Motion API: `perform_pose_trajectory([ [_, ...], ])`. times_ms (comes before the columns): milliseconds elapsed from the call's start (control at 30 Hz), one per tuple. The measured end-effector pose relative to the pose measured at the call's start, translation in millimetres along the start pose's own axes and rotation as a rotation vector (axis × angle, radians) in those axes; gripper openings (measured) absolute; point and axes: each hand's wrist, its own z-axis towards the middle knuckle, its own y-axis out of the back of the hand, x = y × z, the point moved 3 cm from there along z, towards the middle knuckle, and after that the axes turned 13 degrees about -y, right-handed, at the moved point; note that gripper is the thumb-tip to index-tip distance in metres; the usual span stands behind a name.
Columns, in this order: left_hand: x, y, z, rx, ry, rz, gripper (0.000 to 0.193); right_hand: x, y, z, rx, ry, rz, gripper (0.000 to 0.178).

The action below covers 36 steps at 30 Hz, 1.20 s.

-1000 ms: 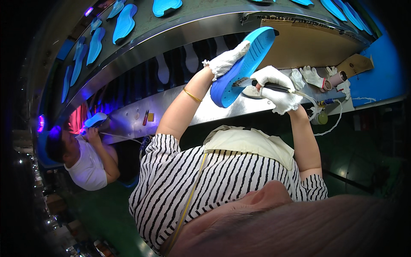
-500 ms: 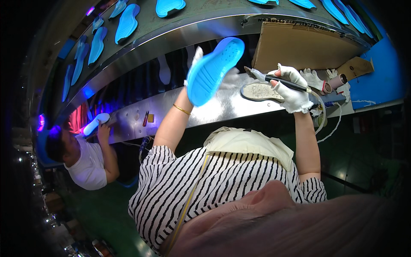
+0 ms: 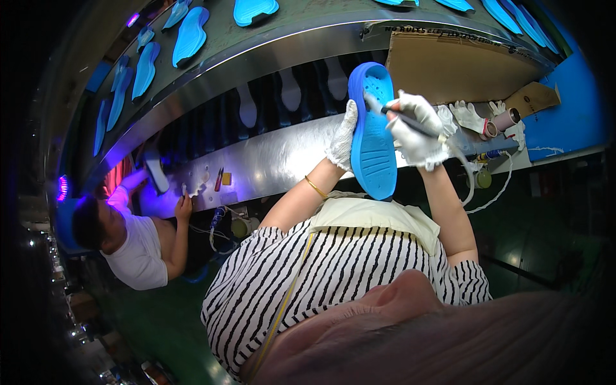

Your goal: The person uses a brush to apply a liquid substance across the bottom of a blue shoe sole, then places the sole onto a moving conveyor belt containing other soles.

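In my gloved left hand (image 3: 344, 138) is a bright blue shoe sole (image 3: 375, 163), held upright by its left edge. The sole's open inner side faces me, with small holes toward the far end and ridges lower down. My gloved right hand (image 3: 420, 131) is closed around the dark handle of a brush (image 3: 373, 102). The pale brush tip lies over the far part of the sole; blur hides whether it touches. A whitish tube (image 3: 466, 170) trails from the brush's back end.
A metal bench (image 3: 266, 160) runs ahead, below a conveyor (image 3: 327, 27) carrying several blue soles. Right of my hands are a cardboard box (image 3: 462, 70), spare gloves (image 3: 467, 117) and a pinkish roll (image 3: 505, 120). At left, a co-worker (image 3: 138, 247) sits near a pale sole (image 3: 156, 168).
The blue sole has come right and nearer, turning more upright. My right hand has moved slightly left, bringing the brush over the sole. The pale sole form on the bench is now hidden.
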Motion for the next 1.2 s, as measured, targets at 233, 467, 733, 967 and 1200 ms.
perform_pose_trajectory([
  [233,-3.3,7.5,8.2,-0.012,-0.073,-0.073,0.089,3.3,2.5,-9.2,0.053,-0.040,0.096,0.025],
  [467,-11.5,15.8,17.1,0.058,-0.157,-0.120,0.090,9.3,-6.8,-32.8,0.168,-0.117,-0.050,0.026],
  [733,-24.8,10.1,14.5,0.025,-0.150,-0.150,0.095,14.8,-8.1,-44.3,0.252,-0.081,-0.087,0.018],
  [967,-16.5,-25.7,-15.3,0.148,-0.118,-0.386,0.110,4.4,19.9,-21.5,0.081,-0.223,0.091,0.014],
  [1200,-13.5,-20.4,-2.0,0.183,-0.158,-0.132,0.098,11.8,-1.2,-39.0,0.144,-0.091,0.139,0.014],
])
